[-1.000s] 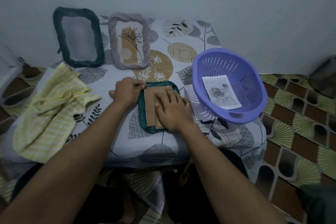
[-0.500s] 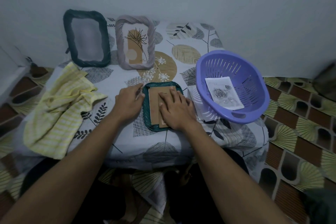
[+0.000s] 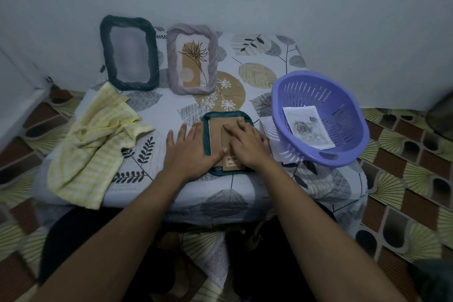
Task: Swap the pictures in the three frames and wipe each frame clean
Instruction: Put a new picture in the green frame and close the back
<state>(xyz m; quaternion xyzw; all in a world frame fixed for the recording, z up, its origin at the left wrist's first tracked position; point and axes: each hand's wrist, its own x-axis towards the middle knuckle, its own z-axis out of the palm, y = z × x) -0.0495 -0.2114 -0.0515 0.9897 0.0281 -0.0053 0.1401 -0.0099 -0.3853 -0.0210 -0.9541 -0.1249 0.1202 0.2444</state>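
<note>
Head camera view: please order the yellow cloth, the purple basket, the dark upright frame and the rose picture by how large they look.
1. yellow cloth and purple basket: similar, cannot rank them
2. dark upright frame, though it stands farther back
3. rose picture

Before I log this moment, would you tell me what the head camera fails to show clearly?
- Teal frame, head view: lies face down, so its front and any picture are hidden; both hands cover part of the cardboard back.
- Dark frame: its pane looks blurred grey; contents unclear.
- Rose print in the purple basket: fine detail too small.
</note>
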